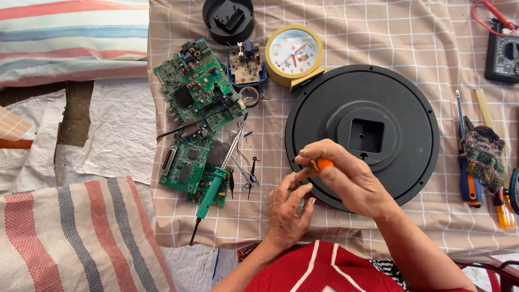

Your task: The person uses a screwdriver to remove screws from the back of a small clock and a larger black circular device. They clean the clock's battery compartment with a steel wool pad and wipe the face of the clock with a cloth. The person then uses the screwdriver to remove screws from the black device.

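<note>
A large round black clock back (373, 103) lies face down on the checked cloth, with a square hole at its centre. My right hand (346, 176) is closed around a small orange-handled tool (323, 163), held upright at the disc's lower left rim. My left hand (289, 211) rests just below it with its fingertips touching that same rim, holding nothing I can see. The tool's tip is hidden by my fingers.
Green circuit boards (197, 86) and a green-handled soldering iron (213, 186) lie to the left, with loose clock hands (250, 172) beside them. A small yellow clock (294, 54) and a black round housing (228, 19) sit behind. Screwdrivers (469, 178), a knitted pouch (484, 157) and a multimeter (503, 54) are at right.
</note>
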